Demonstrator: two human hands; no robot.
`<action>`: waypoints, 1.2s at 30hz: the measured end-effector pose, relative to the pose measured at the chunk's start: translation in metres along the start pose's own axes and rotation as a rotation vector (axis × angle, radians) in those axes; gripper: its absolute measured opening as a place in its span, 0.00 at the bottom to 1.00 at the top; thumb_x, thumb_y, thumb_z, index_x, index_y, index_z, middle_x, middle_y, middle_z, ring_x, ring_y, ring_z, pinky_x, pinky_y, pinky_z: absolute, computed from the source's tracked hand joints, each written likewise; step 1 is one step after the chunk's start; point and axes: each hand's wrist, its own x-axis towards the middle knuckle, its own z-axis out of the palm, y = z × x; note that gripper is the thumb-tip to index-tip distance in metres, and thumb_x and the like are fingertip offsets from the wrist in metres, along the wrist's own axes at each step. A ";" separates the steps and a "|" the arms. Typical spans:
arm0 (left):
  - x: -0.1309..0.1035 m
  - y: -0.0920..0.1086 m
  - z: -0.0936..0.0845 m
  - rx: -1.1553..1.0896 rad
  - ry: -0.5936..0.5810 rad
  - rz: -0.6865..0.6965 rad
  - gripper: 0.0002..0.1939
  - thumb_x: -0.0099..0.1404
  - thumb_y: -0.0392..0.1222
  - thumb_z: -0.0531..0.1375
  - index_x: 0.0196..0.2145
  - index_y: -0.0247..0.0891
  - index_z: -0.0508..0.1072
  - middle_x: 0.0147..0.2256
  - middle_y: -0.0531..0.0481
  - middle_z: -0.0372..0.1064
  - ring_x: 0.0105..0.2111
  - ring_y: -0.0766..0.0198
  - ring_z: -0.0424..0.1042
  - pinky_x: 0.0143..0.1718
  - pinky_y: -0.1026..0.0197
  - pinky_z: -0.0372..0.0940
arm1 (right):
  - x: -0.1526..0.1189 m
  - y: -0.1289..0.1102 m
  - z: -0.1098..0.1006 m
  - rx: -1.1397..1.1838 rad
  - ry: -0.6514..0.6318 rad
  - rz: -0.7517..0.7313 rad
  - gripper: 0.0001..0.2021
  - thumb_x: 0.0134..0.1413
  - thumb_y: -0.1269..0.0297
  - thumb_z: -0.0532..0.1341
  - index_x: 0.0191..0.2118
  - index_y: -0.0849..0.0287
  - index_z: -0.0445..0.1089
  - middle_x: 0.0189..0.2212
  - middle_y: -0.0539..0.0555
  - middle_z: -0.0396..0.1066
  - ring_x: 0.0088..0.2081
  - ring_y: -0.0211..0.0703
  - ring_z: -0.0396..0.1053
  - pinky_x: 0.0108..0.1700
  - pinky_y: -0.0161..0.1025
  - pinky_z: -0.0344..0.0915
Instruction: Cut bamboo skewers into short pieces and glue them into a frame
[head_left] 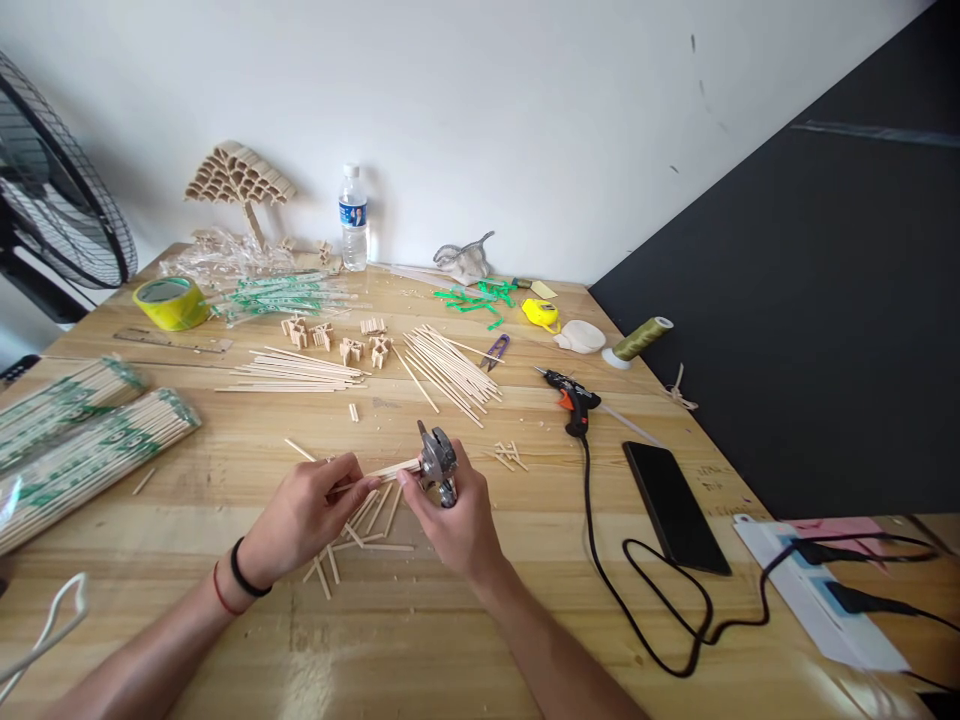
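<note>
My left hand [307,515] is closed on a few thin wooden sticks [390,472], pinched between thumb and fingers. The sticks point right, and their ends reach a grey metal cutting tool [436,455]. Wrapped round that tool is my right hand [457,515], its thumb beside the sticks. Below both hands, short cut stick pieces [364,525] lie scattered on the wooden table [420,640]. Two bundles of long sticks [300,370] [450,370] rest beyond the hands, with small glued stick pieces [351,349] behind them.
A black glue gun [576,400] with its cable and a black phone [675,505] lie right, near a power strip [825,600]. Bagged sticks [105,450] and yellow tape [172,304] are left. A water bottle [353,222] and a stick-built tree [238,180] stand at the back.
</note>
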 end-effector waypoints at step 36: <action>0.000 0.006 -0.004 -0.087 -0.028 -0.015 0.14 0.76 0.45 0.55 0.32 0.38 0.68 0.22 0.58 0.63 0.21 0.69 0.58 0.25 0.66 0.54 | -0.002 0.011 0.000 -0.029 0.087 -0.033 0.06 0.64 0.60 0.64 0.40 0.57 0.73 0.33 0.54 0.79 0.35 0.45 0.77 0.38 0.38 0.72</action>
